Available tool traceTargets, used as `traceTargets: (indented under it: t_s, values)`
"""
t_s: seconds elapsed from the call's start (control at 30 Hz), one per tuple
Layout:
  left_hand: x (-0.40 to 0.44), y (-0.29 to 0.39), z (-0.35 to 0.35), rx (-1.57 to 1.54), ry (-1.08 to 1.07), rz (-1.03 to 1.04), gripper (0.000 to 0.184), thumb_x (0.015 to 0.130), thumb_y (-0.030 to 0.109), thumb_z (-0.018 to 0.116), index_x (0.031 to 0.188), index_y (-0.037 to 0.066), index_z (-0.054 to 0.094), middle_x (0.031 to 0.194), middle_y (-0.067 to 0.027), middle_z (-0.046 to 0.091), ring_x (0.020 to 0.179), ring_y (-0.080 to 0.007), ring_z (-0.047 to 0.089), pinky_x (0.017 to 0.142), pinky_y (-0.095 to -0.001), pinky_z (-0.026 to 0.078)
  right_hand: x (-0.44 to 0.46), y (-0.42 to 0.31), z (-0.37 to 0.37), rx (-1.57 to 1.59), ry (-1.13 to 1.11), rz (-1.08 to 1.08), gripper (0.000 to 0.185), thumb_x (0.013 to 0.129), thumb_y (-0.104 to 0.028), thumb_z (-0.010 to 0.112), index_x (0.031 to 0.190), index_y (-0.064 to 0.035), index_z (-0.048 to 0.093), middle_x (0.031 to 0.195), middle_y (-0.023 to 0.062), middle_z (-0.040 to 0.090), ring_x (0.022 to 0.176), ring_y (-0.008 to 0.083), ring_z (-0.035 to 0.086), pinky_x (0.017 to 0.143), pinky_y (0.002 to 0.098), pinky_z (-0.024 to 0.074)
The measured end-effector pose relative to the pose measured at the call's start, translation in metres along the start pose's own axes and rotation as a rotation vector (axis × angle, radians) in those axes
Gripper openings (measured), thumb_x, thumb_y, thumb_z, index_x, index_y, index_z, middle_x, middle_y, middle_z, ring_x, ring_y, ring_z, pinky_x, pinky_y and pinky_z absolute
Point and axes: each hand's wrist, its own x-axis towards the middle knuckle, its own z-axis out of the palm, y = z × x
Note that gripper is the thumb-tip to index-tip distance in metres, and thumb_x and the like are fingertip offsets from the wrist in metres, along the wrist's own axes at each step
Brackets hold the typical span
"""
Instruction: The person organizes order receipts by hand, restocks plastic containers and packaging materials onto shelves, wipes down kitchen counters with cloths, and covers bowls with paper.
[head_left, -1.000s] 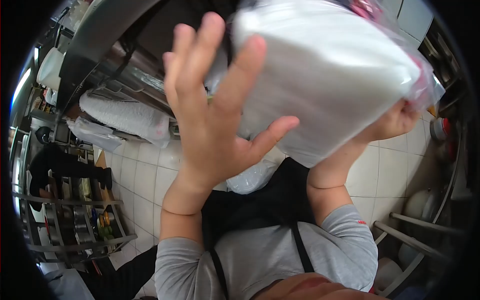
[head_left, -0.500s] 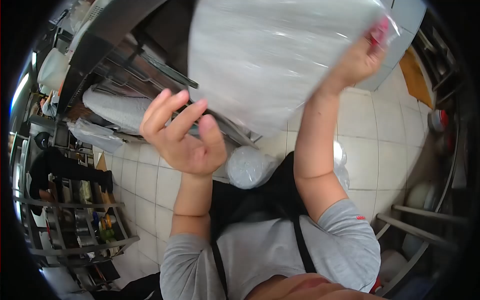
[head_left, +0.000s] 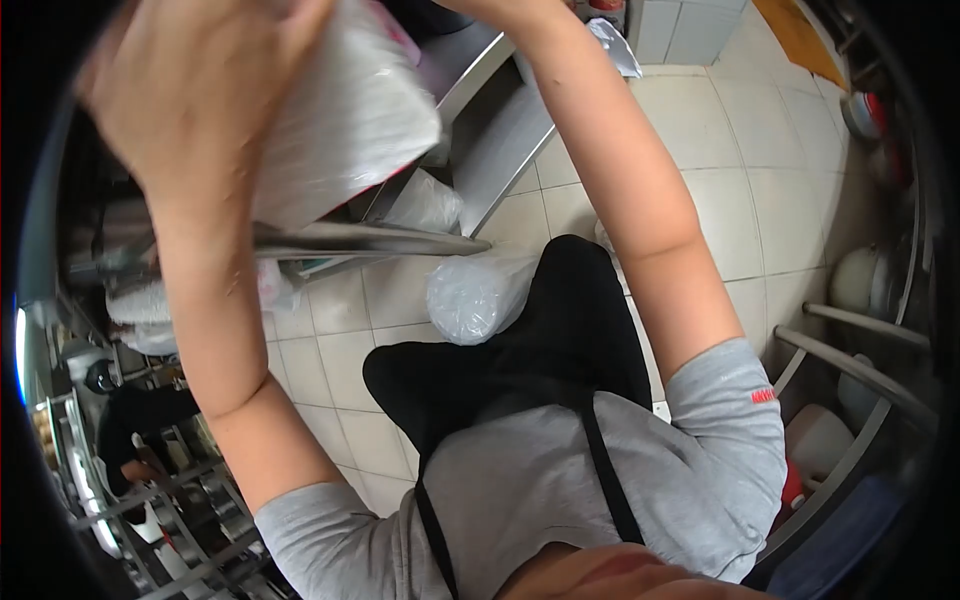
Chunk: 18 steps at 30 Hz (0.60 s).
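A white bundle wrapped in clear plastic (head_left: 360, 130) is at the upper left, above a steel rail. My left hand (head_left: 205, 90) is smeared by motion and overlaps the bundle's left side. Its thumb points up along the bundle, and the other fingers blur out at the frame's edge. I cannot tell whether this hand grips the bundle. My right arm reaches up to the top edge, where only the base of my right hand (head_left: 490, 8) shows. The fingers of that hand are out of the frame.
A steel counter (head_left: 500, 130) stands ahead. Between my knees is a clear plastic-wrapped roll (head_left: 470, 300) above the tiled floor (head_left: 700, 220). Metal rack bars (head_left: 850, 370) are at the right. Another person in black (head_left: 135, 430) is at the far left, near shelves of kitchenware.
The bundle has moved left and lower from the top middle. My left hand has gone up beside it. My right hand, which held its plastic corner, has moved left, mostly out of frame.
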Motion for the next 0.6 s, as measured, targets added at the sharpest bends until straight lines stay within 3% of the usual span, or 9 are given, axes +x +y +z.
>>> traceTargets:
  t_s: [0.07, 0.1, 0.13, 0.17, 0.23, 0.3, 0.4, 0.47, 0.6]
  values:
    - [-0.012, -0.028, 0.014, 0.127, -0.276, 0.003, 0.046, 0.072, 0.049, 0.065, 0.111, 0.027, 0.058, 0.100, -0.0014, 0.062, 0.092, -0.0202, 0.058, 0.086, -0.0323, 0.039, -0.015, -0.031, -0.039, 0.196, 0.041, 0.476, 0.048, 0.082, -0.006, 0.056, 0.126, -0.0046, 0.037, 0.110, 0.0124, 0.051, 0.086, 0.0212, 0.057, 0.077, 0.0301, 0.0452]
    - [-0.019, -0.044, 0.027, 0.143, -0.181, 0.089, 0.033, 0.075, 0.048, 0.062, 0.106, 0.036, 0.060, 0.085, 0.0040, 0.064, 0.075, -0.0160, 0.062, 0.082, -0.0319, 0.041, -0.039, -0.014, -0.052, 0.303, 0.294, 0.360, 0.048, 0.078, -0.005, 0.060, 0.122, -0.0016, 0.043, 0.108, 0.0108, 0.054, 0.085, 0.0203, 0.058, 0.076, 0.0312, 0.0460]
    - [-0.019, -0.037, 0.025, 0.050, -0.167, 0.066, 0.031, 0.075, 0.044, 0.064, 0.104, 0.033, 0.062, 0.085, 0.0030, 0.064, 0.073, -0.0142, 0.061, 0.073, -0.0308, 0.044, -0.098, 0.018, -0.096, -0.242, 0.221, 0.323, 0.016, 0.090, -0.011, 0.048, 0.082, -0.0002, 0.057, 0.084, 0.0099, 0.062, 0.068, 0.0115, 0.059, 0.058, 0.0231, 0.0472]
    - [-0.020, -0.029, 0.025, -0.042, -0.153, -0.003, 0.030, 0.074, 0.041, 0.066, 0.103, 0.033, 0.063, 0.082, 0.0030, 0.064, 0.069, -0.0124, 0.060, 0.066, -0.0280, 0.045, -0.102, -0.001, -0.091, 0.323, 0.675, 0.399, 0.016, 0.090, -0.013, 0.047, 0.078, -0.0034, 0.052, 0.080, 0.0066, 0.059, 0.061, 0.0094, 0.054, 0.052, 0.0215, 0.0410]
    - [-0.025, -0.022, 0.030, -0.196, -0.100, -0.083, 0.028, 0.074, 0.031, 0.070, 0.102, 0.031, 0.065, 0.066, 0.0032, 0.060, 0.050, -0.0064, 0.052, 0.046, -0.0186, 0.039, -0.191, 0.039, -0.080, -0.105, 1.013, 0.822, 0.015, 0.086, -0.012, 0.044, 0.100, -0.0046, 0.045, 0.074, 0.0057, 0.053, 0.059, 0.0142, 0.052, 0.055, 0.0257, 0.0441]
    - [-0.024, -0.013, 0.021, -0.206, -0.215, -0.172, 0.022, 0.077, 0.024, 0.070, 0.098, 0.019, 0.068, 0.055, 0.0033, 0.057, 0.041, -0.0026, 0.043, 0.042, -0.0162, 0.033, -0.288, 0.096, -0.032, -0.406, 0.549, 1.206, 0.021, 0.088, -0.021, 0.048, 0.091, -0.0005, 0.047, 0.078, 0.0144, 0.053, 0.074, 0.0267, 0.055, 0.069, 0.0393, 0.0452]
    - [-0.016, -0.018, 0.021, -0.240, -0.237, -0.137, 0.019, 0.076, 0.018, 0.072, 0.092, 0.009, 0.069, 0.057, 0.0028, 0.059, 0.039, -0.0020, 0.041, 0.040, -0.0181, 0.030, -0.321, 0.110, 0.057, -0.539, -0.140, 1.761, 0.087, 0.066, -0.045, 0.072, 0.133, -0.0126, 0.027, 0.131, 0.0246, 0.028, 0.117, 0.0427, 0.038, 0.093, 0.0493, 0.0381]
    - [-0.020, -0.024, 0.029, -0.262, -0.127, -0.074, 0.020, 0.074, 0.017, 0.071, 0.094, 0.012, 0.069, 0.070, 0.0005, 0.065, 0.038, -0.0059, 0.040, 0.040, -0.0217, 0.032, -0.342, 0.119, 0.096, -0.707, -0.373, 1.648, 0.106, 0.060, -0.056, 0.071, 0.142, -0.0232, 0.011, 0.142, 0.0256, 0.013, 0.127, 0.0426, 0.025, 0.096, 0.0585, 0.0300]
    - [-0.014, -0.039, 0.034, -0.254, -0.047, 0.160, 0.019, 0.074, 0.016, 0.071, 0.092, 0.009, 0.069, 0.073, -0.0027, 0.065, 0.052, -0.0107, 0.055, 0.048, -0.0212, 0.042, -0.373, 0.151, 0.116, -0.755, -0.443, 1.690, 0.104, 0.061, -0.052, 0.072, 0.141, -0.0207, 0.013, 0.140, 0.0265, 0.017, 0.125, 0.0425, 0.028, 0.095, 0.0548, 0.0338]
